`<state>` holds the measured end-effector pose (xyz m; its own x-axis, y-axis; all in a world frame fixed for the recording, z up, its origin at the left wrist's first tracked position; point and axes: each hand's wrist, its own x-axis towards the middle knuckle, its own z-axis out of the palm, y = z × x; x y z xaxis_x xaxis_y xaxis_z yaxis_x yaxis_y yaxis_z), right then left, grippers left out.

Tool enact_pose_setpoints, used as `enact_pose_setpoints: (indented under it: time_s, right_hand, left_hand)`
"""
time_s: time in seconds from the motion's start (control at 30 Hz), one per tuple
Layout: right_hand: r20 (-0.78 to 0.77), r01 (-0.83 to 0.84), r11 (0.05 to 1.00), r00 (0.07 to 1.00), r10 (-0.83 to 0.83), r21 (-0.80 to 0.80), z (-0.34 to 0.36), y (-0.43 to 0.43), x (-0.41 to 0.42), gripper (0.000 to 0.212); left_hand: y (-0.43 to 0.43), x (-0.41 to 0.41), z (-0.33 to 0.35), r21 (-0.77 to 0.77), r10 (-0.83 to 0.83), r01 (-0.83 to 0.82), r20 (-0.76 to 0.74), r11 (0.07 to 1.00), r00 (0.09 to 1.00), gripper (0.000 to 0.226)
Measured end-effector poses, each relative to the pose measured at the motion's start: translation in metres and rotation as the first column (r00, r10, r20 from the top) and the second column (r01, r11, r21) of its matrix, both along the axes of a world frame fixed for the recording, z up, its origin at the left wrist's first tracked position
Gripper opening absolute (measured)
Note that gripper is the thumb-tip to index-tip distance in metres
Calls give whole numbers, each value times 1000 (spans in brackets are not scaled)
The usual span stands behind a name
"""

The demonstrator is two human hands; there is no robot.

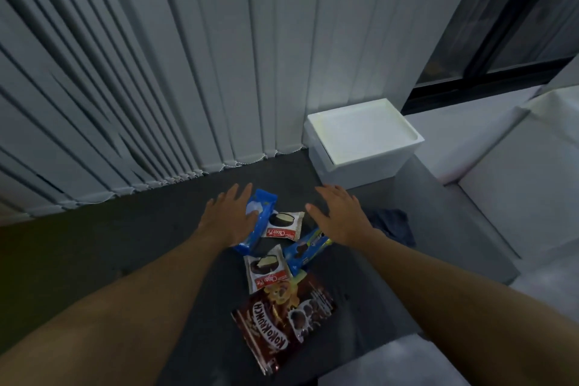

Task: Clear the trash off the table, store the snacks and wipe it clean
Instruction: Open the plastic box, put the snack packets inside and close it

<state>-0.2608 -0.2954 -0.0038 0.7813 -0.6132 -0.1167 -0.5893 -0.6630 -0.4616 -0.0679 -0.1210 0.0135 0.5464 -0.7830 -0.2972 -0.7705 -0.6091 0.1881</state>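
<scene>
Blinds [141, 72] of pale vertical slats fill the far side and hang down to the back edge of the dark tabletop [131, 238]. A black-framed window [501, 41] shows at the upper right, with pale blocky furniture [517, 197] below it, beside the tabletop's right edge. A white lidded box [363, 135] stands on the far right part of the tabletop, close to the blinds.

Both bare forearms reach forward from the near edge. The left hand [232, 216] lies flat with its fingers straight and spread, released. Its thumb side rests on a blue snack pack [266, 202], which lies lengthwise under it. The right hand [338, 213] is also flat and released, fingers spread and grasping nothing. Whether it touches the tabletop cannot be told.

The snacks lie in a loose cluster between and below the hands. Nearest the person is a brown Koko Krunch bag [282, 320], lying flat and tilted. Its top edge is overlapped by a near Choco Pie wrapper [266, 269]. A second blue pack [307, 249] lies slanted just right of that wrapper, its far end under the right wrist. A far Choco Pie wrapper [282, 224] sits between the hands, touching the first blue pack.

A crumpled dark blue cloth [391, 222] lies on the tabletop just right of the right hand.
</scene>
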Motion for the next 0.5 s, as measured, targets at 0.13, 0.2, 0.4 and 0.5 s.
enact_pose_setpoints:
  time_s: [0.13, 0.2, 0.4, 0.5]
  right_hand:
    - [1, 5, 999, 1000, -5, 37, -16, -22, 0, 64]
    - [21, 26, 998, 999, -27, 58, -22, -29, 1, 63]
    - [-38, 34, 995, 999, -30, 94, -42, -37, -5, 63]
    - [-51, 66, 992, 997, -61, 111, -49, -39, -7, 64]
  left_hand:
    - [-19, 1, -17, 16, 23, -23, -16, 1000, 1000, 71]
    - [-25, 1, -24, 30, 46, -45, -47, 999, 998, 71]
    - [-38, -1, -45, 68, 55, -48, -93, 997, 994, 71]
    - [-37, 2, -59, 105, 70, -51, -186, 993, 980, 72]
